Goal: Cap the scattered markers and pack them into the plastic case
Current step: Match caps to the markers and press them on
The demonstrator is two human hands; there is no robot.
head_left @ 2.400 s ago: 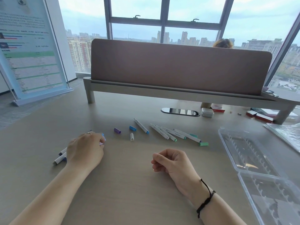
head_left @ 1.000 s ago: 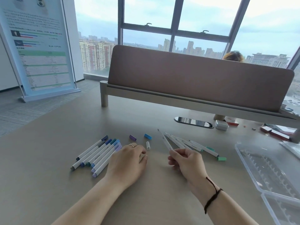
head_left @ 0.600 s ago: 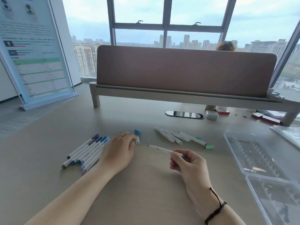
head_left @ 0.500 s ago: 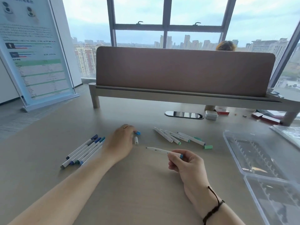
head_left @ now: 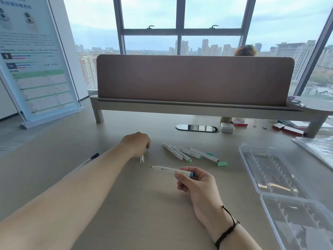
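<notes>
An uncapped marker (light, rigid, likely slick) is pinched at its blue end by the right hand; a blue cap is grasped by the left hand.

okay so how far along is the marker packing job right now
Early. Done: nothing is packed; the plastic case lies open with no markers in it. In hand: the right hand holds an uncapped marker, and the left hand reaches over a blue cap. Left: the loose markers, a green cap, a white cap, then packing.
</notes>
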